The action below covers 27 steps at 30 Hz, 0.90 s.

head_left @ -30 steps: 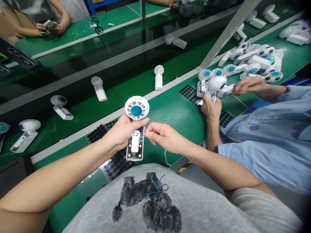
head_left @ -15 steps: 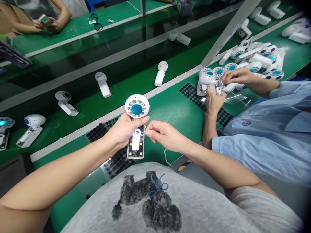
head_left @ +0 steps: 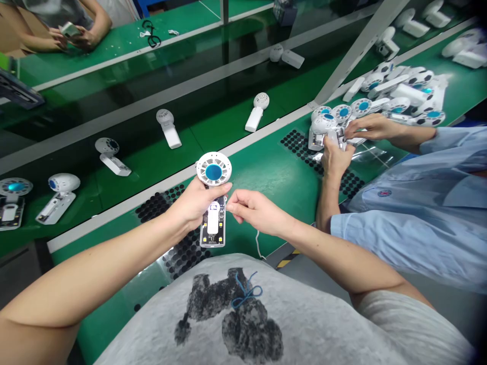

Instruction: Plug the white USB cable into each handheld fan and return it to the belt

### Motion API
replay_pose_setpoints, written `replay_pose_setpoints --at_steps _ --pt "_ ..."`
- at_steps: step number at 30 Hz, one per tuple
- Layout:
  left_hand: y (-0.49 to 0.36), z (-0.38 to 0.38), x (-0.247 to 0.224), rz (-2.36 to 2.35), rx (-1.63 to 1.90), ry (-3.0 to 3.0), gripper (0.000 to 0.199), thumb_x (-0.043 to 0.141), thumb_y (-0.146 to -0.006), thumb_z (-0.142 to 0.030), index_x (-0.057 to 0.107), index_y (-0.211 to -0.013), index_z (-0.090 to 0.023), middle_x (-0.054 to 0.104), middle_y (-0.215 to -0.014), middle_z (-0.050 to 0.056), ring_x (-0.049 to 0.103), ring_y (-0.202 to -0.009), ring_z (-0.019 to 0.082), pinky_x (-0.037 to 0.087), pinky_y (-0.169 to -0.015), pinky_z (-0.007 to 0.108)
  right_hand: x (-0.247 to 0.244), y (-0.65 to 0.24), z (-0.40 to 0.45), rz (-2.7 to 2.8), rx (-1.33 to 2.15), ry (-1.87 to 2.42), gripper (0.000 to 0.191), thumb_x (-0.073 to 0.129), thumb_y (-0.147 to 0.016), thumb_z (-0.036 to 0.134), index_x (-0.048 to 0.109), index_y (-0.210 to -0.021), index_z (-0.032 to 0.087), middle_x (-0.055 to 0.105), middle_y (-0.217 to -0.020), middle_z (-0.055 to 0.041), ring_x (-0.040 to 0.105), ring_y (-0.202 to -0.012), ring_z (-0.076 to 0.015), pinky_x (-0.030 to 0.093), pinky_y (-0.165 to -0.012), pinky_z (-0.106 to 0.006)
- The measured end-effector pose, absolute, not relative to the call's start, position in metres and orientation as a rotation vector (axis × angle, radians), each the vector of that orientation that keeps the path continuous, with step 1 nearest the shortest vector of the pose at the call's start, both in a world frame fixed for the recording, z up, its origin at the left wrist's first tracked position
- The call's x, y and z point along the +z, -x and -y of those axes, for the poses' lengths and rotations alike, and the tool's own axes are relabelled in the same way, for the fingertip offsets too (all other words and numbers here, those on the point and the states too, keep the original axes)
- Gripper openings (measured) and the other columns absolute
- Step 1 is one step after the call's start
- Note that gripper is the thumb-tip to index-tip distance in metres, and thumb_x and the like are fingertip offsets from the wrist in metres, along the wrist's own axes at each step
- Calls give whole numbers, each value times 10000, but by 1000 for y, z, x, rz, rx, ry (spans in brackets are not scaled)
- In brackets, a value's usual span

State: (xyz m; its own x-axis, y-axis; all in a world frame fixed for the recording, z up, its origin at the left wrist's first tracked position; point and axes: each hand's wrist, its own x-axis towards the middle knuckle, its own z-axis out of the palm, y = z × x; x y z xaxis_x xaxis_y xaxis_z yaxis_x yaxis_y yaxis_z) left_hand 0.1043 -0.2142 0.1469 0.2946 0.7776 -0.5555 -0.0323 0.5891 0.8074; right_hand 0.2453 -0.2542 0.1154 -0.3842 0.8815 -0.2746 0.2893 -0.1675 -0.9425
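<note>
One fan [head_left: 213,215] sits in the left grip [head_left: 195,202], its head [head_left: 213,172] above.

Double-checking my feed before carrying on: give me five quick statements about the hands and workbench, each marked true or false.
1. The left hand grips a fan with a blue centre. True.
2. The right hand lies flat on the bench. False: it is raised and curled beside the fan's handle.
3. Black discs lie on the green bench. True.
4. The nearby co-worker's sleeve is red. False: the sleeve is light blue.
5. A circuit board shows in the handle. True.
</note>
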Motion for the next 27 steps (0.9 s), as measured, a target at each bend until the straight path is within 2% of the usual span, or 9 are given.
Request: replay_pose_setpoints --at_steps 9,15,21,27 --pt "-99 212 141 -1113 623 -803 200 709 -626 -177 527 -708 -159 551 -616 0 503 -548 116 397 -537 262 113 -244 252 1535 1653 1326 163 467 -837 244 468 -686 181 482 -549 53 375 -473 -70 303 -480 -229" --pt "-89 206 145 -1109 608 -877 234 706 -645 -204 570 -827 -146 610 -755 39 568 -635 143 453 -612 287 109 -240 246 1394 1750 1245 180 482 -837 279 471 -694 170 331 -538 85 259 -469 -61 198 -451 -226" --pt "-78 202 151 -1063 640 -930 221 667 -687 -203 576 -878 -139 613 -845 48 578 -740 148 455 -690 283 107 -238 231 1296 1807 1194 146 517 -806 270 491 -707 165 358 -532 93 278 -464 -58 201 -455 -217" --pt "-72 210 166 -1083 727 -847 191 652 -678 -173 578 -850 -132 574 -763 12 539 -685 119 455 -701 287 118 -235 226 1321 1832 1090 134 524 -797 245 490 -697 162 347 -518 100 269 -448 -51 193 -441 -212"
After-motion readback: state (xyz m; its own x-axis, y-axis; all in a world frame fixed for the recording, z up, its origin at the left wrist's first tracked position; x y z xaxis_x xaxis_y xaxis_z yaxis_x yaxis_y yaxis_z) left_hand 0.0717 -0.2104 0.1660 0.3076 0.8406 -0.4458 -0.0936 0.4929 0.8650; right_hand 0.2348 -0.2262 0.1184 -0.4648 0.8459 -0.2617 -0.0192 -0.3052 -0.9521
